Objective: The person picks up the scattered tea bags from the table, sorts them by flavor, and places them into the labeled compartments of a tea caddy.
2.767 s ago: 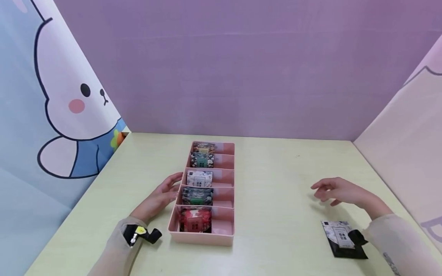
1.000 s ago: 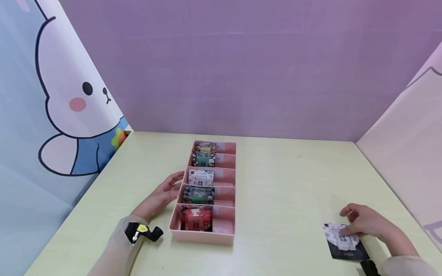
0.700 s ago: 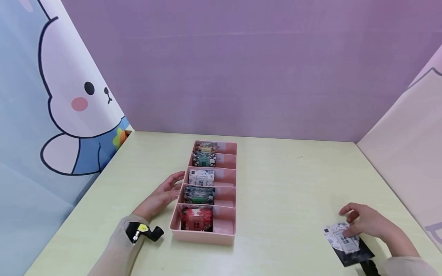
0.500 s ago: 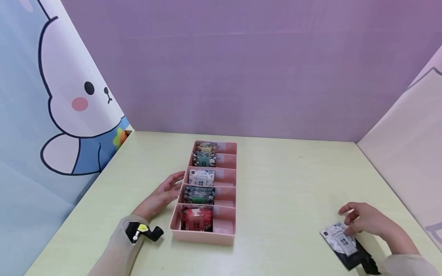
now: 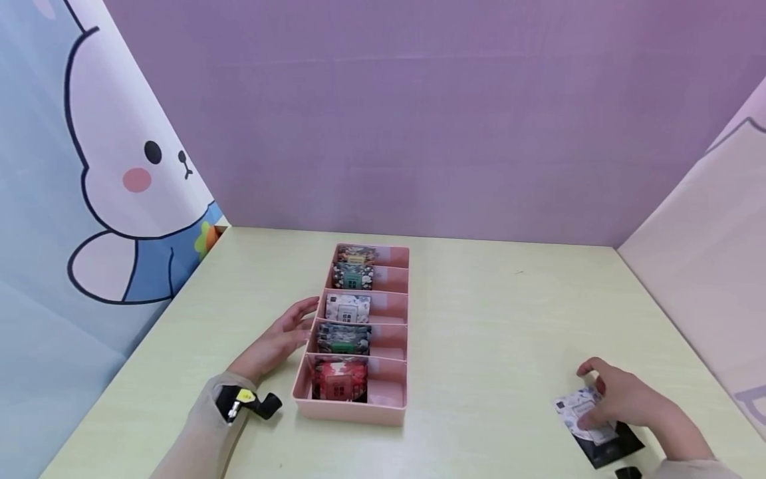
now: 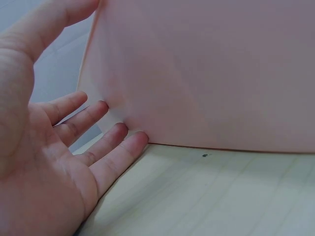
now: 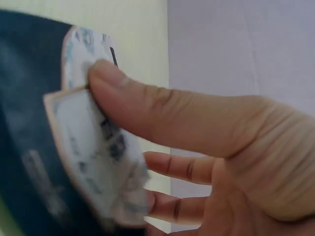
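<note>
A white-and-black patterned sachet (image 5: 583,416) is at the table's right side. My right hand (image 5: 625,399) pinches it, thumb over its printed face. In the right wrist view the thumb presses the white label of the sachet (image 7: 83,142), and the other fingers reach behind it. My left hand (image 5: 278,342) rests against the left side of a long pink divided box (image 5: 353,412). Its fingertips touch the wall of the pink box (image 6: 206,83) in the left wrist view, the fingers extended. Sachets fill the left part of each compartment: a red sachet (image 5: 339,382) nearest, a white sachet (image 5: 348,309) in the middle.
Behind the red one stands a dark green-labelled sachet (image 5: 343,339). Farther back are a teal-labelled sachet (image 5: 353,276) and an orange-toned sachet (image 5: 356,254). A purple backdrop (image 5: 407,133) closes off the back of the pale table (image 5: 479,319), with printed cloths on both sides.
My right hand has come down and back onto the sachet and taken hold of it. The sachet has turned and shifted slightly left. My left hand stays at the box.
</note>
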The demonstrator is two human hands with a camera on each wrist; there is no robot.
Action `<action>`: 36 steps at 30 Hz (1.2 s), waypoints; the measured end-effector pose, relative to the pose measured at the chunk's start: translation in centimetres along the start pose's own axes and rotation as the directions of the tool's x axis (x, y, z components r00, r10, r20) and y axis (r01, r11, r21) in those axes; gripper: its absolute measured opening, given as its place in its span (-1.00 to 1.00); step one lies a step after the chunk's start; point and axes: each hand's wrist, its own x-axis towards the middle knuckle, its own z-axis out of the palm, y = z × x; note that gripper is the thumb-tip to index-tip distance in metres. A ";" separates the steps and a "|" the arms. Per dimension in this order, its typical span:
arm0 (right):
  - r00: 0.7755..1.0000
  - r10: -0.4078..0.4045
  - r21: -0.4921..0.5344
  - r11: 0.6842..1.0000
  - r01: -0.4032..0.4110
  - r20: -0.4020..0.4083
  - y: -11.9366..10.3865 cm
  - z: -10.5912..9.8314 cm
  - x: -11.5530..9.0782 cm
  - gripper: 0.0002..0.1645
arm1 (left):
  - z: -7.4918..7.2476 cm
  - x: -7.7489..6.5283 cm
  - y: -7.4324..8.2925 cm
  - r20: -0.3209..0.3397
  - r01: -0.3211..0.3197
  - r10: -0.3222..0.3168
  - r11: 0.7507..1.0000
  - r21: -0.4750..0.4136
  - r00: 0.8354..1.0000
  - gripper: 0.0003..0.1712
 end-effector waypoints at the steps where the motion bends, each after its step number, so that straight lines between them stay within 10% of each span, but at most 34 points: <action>1: 1.000 0.009 -0.008 1.000 -0.009 -0.012 -0.1 0.0 0.0 -0.08 | 0.0 0.0 0.0 0.000 0.001 -0.001 1.000 0.002 1.000 -0.14; 8: 1.000 -0.011 0.136 0.991 0.015 -0.028 0.7 -0.9 0.2 -0.43 | -0.1 0.2 -0.2 -0.003 0.001 -0.001 1.000 -0.001 1.000 -0.14; 19: 0.990 -0.110 0.456 0.888 0.056 0.094 2.1 -2.3 0.5 -0.57 | 0.0 0.0 -0.2 0.003 -0.011 0.011 1.000 -0.002 1.000 -0.13; 26: 0.971 -0.233 0.494 0.851 0.180 0.047 1.3 -2.7 1.2 -0.79 | 0.0 0.0 -0.1 -0.015 0.013 -0.013 1.000 0.005 1.000 -0.13; 36: 0.980 -0.194 0.463 0.865 0.193 -0.046 -2.7 -3.2 2.8 -0.77 | -0.1 0.0 0.1 0.005 -0.003 0.003 1.000 -0.001 1.000 -0.13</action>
